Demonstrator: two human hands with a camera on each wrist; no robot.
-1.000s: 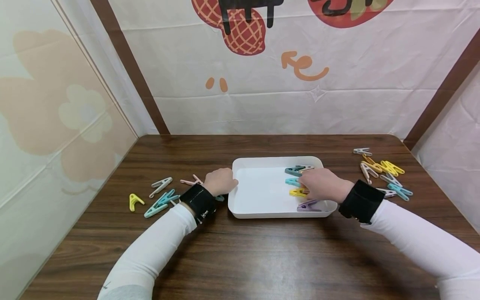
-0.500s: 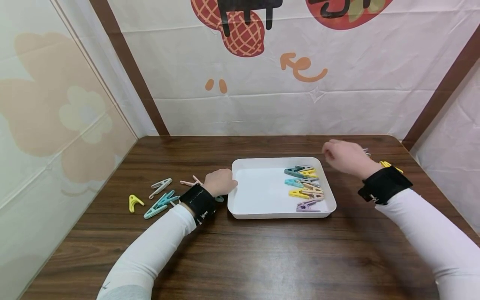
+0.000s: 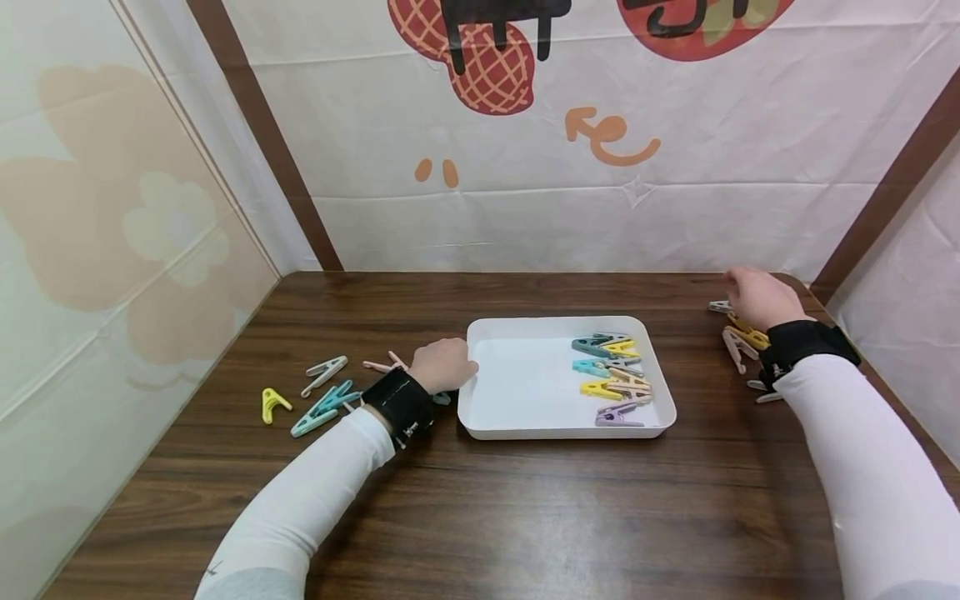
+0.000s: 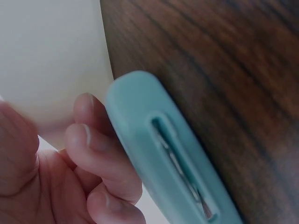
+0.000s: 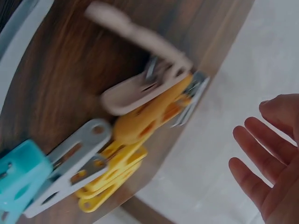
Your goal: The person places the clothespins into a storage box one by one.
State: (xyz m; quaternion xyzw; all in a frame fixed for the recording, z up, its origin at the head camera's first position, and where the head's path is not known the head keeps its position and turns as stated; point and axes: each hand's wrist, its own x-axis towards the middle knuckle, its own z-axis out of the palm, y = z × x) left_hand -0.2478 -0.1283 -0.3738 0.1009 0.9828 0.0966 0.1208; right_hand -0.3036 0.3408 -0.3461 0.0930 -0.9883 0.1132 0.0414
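My left hand [image 3: 438, 364] holds the left rim of a white tray [image 3: 517, 383], its fingers curled at the edge in the left wrist view. A blue-green clothespin [image 4: 140, 98] lies close by that hand, on the wood. Over the pile of clothespins at the far right is my right hand [image 3: 761, 298], fingers loosely spread and holding nothing. Beneath it in the right wrist view lie an orange clothespin [image 5: 147, 114], a beige one, yellow clothespins [image 5: 114, 177], a grey clothespin [image 5: 74, 163] and a turquoise clothespin [image 5: 21, 177]. The head view hides part of this pile behind the hand and wrist.
Along the tray's right side lie several clothespins, among them a purple clothespin [image 3: 618, 414] and a yellow clothespin [image 3: 600, 389]. Left of the tray are a turquoise clothespin [image 3: 324, 410], a white clothespin [image 3: 326, 369] and a yellow piece [image 3: 272, 404]. A printed cloth [image 3: 480, 217] hangs behind the table.
My right hand has left the clothespins inside the tray and moved right and back, over the pile at the table's far right. The left hand has stayed at the tray's rim.
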